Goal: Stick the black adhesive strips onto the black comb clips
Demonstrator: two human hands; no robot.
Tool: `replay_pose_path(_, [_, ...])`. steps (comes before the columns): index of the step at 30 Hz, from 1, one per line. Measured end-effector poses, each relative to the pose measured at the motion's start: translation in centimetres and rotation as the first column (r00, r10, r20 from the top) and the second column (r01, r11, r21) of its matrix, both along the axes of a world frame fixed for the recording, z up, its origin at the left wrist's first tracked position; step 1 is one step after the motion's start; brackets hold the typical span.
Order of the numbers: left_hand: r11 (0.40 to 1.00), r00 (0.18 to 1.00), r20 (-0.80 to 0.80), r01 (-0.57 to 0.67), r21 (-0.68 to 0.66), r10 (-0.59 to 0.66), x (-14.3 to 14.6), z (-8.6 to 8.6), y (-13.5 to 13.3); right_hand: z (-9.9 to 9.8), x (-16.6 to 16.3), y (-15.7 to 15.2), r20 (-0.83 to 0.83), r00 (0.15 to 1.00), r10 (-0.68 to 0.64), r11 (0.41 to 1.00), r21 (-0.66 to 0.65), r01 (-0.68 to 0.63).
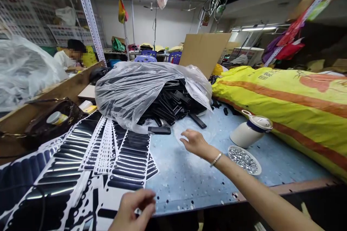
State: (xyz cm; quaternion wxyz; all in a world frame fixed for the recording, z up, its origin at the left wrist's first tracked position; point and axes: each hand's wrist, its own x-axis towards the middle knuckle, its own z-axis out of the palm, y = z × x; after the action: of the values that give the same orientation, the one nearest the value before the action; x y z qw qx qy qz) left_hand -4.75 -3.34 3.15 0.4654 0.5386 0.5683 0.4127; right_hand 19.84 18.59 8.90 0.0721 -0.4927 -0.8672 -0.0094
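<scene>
My right hand point(195, 142) reaches out over the pale blue table point(189, 177), fingers loosely spread and empty, a short way from a black plastic strip point(159, 130) lying before a clear bag of black parts point(151, 90). A bracelet circles that wrist. My left hand point(134, 209) is low at the table's front edge, its fingers curled together over the end of a white sheet of black stickers point(130, 162); whether it pinches anything is hidden.
Fanned sticker sheets point(81, 151) cover the left of the table. A white jug point(251, 130) lies tipped beside a dish of small shiny bits point(244, 159). A big yellow sack point(292, 104) fills the right. A brown bag point(51, 119) sits left; a person works at the far left.
</scene>
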Motion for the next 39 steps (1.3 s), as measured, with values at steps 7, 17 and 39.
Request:
replay_pose_path(7, [0.943,0.605,-0.796,0.271,0.195,-0.009,2.9,5.1,18.8,2.3,-6.8,8.8,0.074,0.997,-0.023,0.999,0.032,0.021])
replay_pose_path(17, [0.942,0.444,-0.894,0.319,0.099,-0.056,2.6,1.3,23.4,1.9,-8.2,10.9,0.089,0.996,0.029,1.0,-0.012,-0.028])
replay_pose_path(39, [0.902,0.66,-0.718,0.418,0.107,-0.22,1.8,-0.2,14.5,-4.0,4.3,-3.1,-0.164,0.978,-0.132,0.979,-0.174,0.103])
